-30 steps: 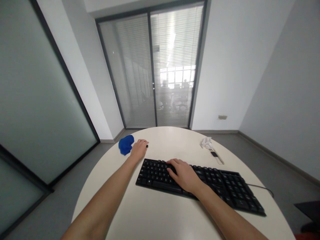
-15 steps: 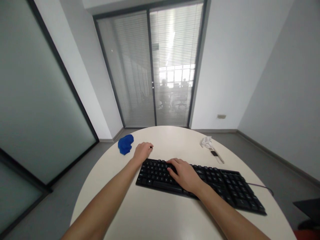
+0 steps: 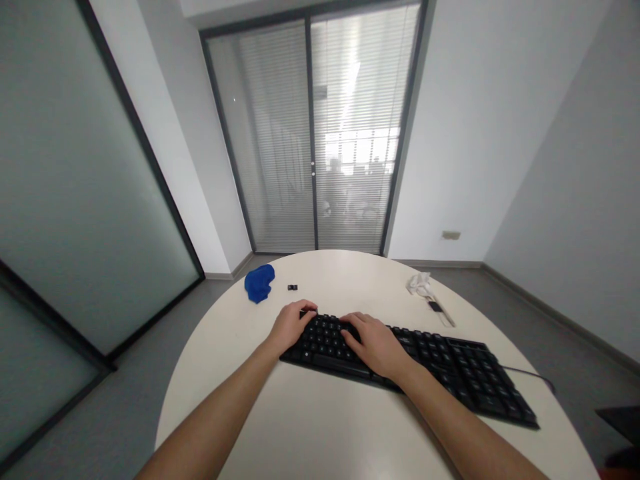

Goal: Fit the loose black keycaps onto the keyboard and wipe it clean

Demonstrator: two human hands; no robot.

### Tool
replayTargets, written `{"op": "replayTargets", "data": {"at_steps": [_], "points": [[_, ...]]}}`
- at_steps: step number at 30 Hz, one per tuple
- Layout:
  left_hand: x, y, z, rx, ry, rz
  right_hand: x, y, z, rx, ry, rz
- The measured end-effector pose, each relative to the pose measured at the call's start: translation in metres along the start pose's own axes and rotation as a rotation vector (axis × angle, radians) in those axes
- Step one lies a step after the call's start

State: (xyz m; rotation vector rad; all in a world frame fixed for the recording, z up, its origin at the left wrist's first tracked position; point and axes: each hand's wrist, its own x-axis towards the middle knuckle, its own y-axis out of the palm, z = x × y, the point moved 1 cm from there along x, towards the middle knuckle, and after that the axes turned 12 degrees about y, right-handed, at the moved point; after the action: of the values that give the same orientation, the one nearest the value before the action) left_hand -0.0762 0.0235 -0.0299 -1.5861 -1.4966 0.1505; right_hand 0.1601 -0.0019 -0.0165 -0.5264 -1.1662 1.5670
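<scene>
Two hands: both are at the black keyboard (image 3: 440, 353), which lies slantwise on the round bench (image 3: 340, 283).
Left hand (image 3: 291, 327): it comes back from beside the blue cloth (image 3: 258, 284) and now sits over the keyboard's upper left corner, thumb and fingers curled toward each other; whether they pinch something small, I cannot tell.
Right hand (image 3: 375, 340): unchanged, it rests on the middle keys, fingers loosely bent, thumb apart, gripping nothing visible.
Small black item (image 3: 293, 287): with the left hand off that spot, it shows plainly on the bench, just right of the cloth and clear of both hands.
Blue cloth: stays crumpled near the far left edge, untouched.
White bundle (image 3: 419, 285): still at the far right, beside a thin pale stick (image 3: 445, 313).
Work in hand: attention seems to shift from the small item to the keyboard's left end.
</scene>
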Motion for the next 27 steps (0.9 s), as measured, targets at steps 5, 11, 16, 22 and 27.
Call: {"op": "replayTargets", "data": {"at_steps": [5,11,16,22,27], "points": [[0.0,0.003,-0.001,0.033,0.025,0.031,0.001,0.001,-0.001,0.01,0.002,0.002],[0.0,-0.002,-0.012,0.117,0.101,0.101,0.001,0.0,0.001,0.007,0.0,-0.004],[0.002,-0.007,-0.024,0.278,0.262,0.25,0.0,0.0,0.0,0.006,0.002,-0.006],[0.004,-0.012,-0.034,0.372,0.328,0.334,0.0,0.0,-0.001,-0.001,-0.003,-0.005],[0.003,-0.012,-0.034,0.389,0.387,0.357,0.0,-0.002,0.002,0.006,0.003,0.002]]}}
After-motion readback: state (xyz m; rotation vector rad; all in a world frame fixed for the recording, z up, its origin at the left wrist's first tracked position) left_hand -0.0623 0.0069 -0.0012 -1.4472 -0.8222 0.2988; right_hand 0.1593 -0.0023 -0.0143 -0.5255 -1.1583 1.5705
